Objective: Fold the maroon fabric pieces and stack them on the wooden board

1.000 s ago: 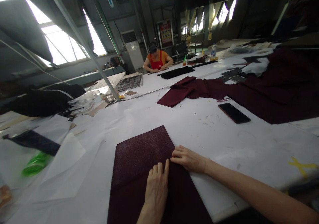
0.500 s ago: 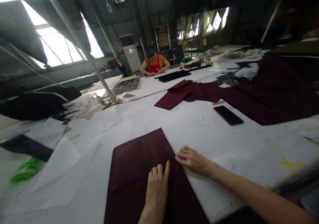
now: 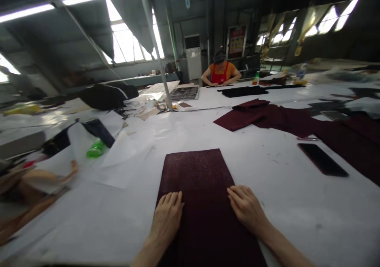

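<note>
A maroon piece of fabric (image 3: 197, 172) lies flat on the white-covered table in front of me, with a speckled, shinier band across its far part. My left hand (image 3: 170, 211) is at its left edge, fingers together and curled down onto the cloth, thumb along the inner side. At the right edge, my right hand (image 3: 245, 203) pinches the border between thumb and fingers. The fabric's near end runs out of the bottom of the view between my forearms.
More maroon fabric (image 3: 285, 118) lies crumpled at right, near a dark phone (image 3: 322, 159). A green bottle (image 3: 95, 149) and white paper (image 3: 124, 156) are at left. A pole (image 3: 157, 49) rises from the table. Across it, a person in a red apron (image 3: 220, 73) works.
My left hand has moved from the fabric's middle to its left edge, and its pointing index finger has folded in. My right hand stays at the right edge. The view has turned left.
</note>
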`<state>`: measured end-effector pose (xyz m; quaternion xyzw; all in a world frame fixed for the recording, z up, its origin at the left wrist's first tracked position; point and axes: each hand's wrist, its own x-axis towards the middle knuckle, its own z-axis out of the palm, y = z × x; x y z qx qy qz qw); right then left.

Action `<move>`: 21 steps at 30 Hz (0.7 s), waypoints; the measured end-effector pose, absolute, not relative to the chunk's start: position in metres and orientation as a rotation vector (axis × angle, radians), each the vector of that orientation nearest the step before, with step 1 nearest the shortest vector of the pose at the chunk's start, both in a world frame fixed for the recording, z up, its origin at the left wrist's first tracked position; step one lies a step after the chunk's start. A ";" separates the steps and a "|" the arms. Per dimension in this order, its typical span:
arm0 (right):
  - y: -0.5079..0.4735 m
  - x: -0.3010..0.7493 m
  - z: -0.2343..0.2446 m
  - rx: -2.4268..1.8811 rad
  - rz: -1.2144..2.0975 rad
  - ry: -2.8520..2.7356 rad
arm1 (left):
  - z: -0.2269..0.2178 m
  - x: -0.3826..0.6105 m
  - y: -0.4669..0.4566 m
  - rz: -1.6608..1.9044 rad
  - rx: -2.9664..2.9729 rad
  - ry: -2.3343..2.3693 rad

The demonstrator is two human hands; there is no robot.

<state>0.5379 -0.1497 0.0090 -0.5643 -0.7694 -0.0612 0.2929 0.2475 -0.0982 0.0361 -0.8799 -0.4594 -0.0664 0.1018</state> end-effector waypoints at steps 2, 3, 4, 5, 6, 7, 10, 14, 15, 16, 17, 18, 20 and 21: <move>-0.148 0.543 0.007 -1.471 -0.229 -2.059 | 0.037 0.206 -0.099 -0.237 -2.537 -1.471; -0.146 0.544 0.008 -1.460 -0.260 -2.066 | 0.037 0.189 -0.100 -0.256 -2.523 -1.516; -0.145 0.544 0.010 -1.456 -0.288 -2.076 | 0.036 0.175 -0.103 -0.281 -2.516 -1.554; -0.142 0.542 0.013 -1.456 -0.309 -2.082 | 0.035 0.164 -0.106 -0.323 -2.510 -1.590; -0.139 0.537 0.018 -1.457 -0.315 -2.084 | 0.033 0.156 -0.111 -0.382 -2.499 -1.633; -0.136 0.530 0.023 -1.457 -0.297 -2.085 | 0.031 0.150 -0.116 -0.458 -2.482 -1.683; -0.121 0.488 0.042 -1.421 -0.046 -2.085 | 0.023 0.148 -0.134 -0.734 -2.397 -1.889; -0.089 0.404 0.062 -1.352 0.435 -2.157 | 0.017 0.159 -0.156 -1.030 -2.335 -2.064; -0.080 0.384 0.064 -1.367 0.470 -2.202 | 0.016 0.162 -0.160 -1.080 -2.328 -2.079; -0.072 0.366 0.064 -1.390 0.477 -2.254 | 0.016 0.164 -0.164 -1.122 -2.321 -2.093; -0.064 0.351 0.063 -1.417 0.464 -2.300 | 0.015 0.165 -0.166 -1.155 -2.315 -2.106; -0.058 0.340 0.061 -1.444 0.443 -2.338 | 0.014 0.165 -0.167 -1.181 -2.312 -2.117; -0.050 0.325 0.056 -1.479 0.413 -2.384 | 0.010 0.165 -0.169 -1.215 -2.316 -2.137; -0.048 0.322 0.054 -1.491 0.401 -2.394 | 0.008 0.164 -0.169 -1.230 -2.320 -2.143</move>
